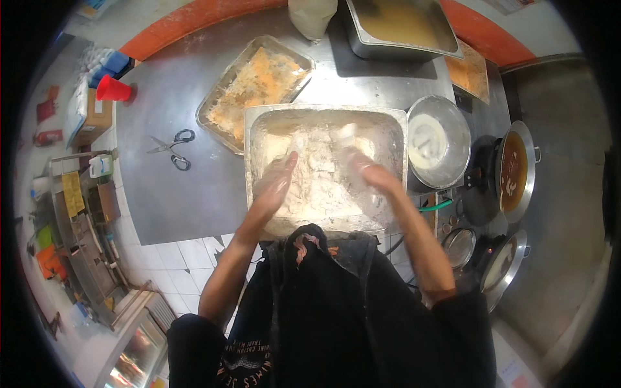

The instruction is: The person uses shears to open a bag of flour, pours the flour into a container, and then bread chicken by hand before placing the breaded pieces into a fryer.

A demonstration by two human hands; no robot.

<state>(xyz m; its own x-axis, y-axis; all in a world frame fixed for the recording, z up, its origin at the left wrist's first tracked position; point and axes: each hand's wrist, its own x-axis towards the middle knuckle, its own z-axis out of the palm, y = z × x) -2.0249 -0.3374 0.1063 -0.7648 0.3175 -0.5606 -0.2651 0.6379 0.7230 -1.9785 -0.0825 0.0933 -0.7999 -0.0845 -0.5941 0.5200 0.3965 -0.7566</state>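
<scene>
A deep rectangular metal pan point(253, 114) in front of me holds white flour point(320, 203) with coated lumps point(321, 157) along its middle. My left hand point(277, 182) is in the left half of the pan, thumb up, its fingers whitened and partly lost in the flour. Over the right half is my right hand point(366, 167), blurred by motion. A pale, flour-covered piece point(346, 133) shows just beyond its fingertips; whether the hand grips it is unclear. Another whitish shape point(298, 141) lies at the left fingertips, also too blurred to settle.
Left on the steel table point(184, 208) lie scissors point(172, 145) and a red cup point(113, 88). Behind is a tray with orange crumbs point(257, 87); a deep pan of yellowish contents point(398, 24) stands back right. Rightward are a batter bowl point(439, 140) and two woks point(516, 169) on the stove side.
</scene>
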